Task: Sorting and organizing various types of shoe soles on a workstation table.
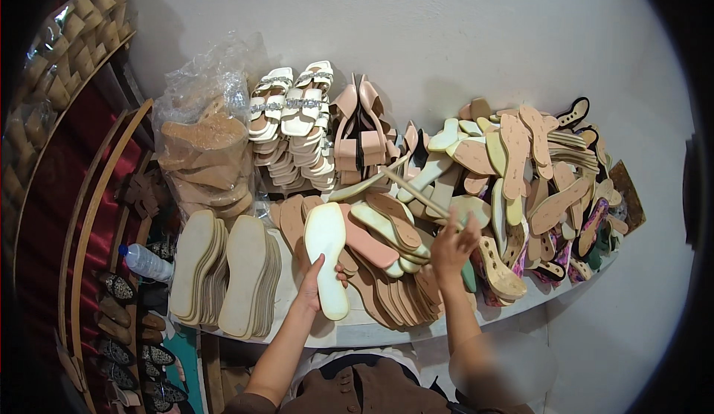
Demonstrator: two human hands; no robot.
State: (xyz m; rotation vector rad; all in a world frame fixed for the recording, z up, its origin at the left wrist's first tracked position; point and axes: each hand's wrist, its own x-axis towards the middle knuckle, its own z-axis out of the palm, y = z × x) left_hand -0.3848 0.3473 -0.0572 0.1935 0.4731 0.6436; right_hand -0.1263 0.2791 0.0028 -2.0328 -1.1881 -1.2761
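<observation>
The left grip (314, 289) is clamping the narrow middle of a pale shoe sole (326, 239) above the counter (401, 337), thumb on top and fingers round the opposite edge, probably to keep it steady. At the sole's three o'clock, the blurred right grip (451, 250) is hovering beside a thin stick (413, 190); whether it is closing on this, I cannot tell. At eight o'clock, two sole stacks (195, 262) are standing neatly, perhaps for saving space. At two o'clock, loose soles (515, 154) are lying heaped, seemingly unsorted.
</observation>
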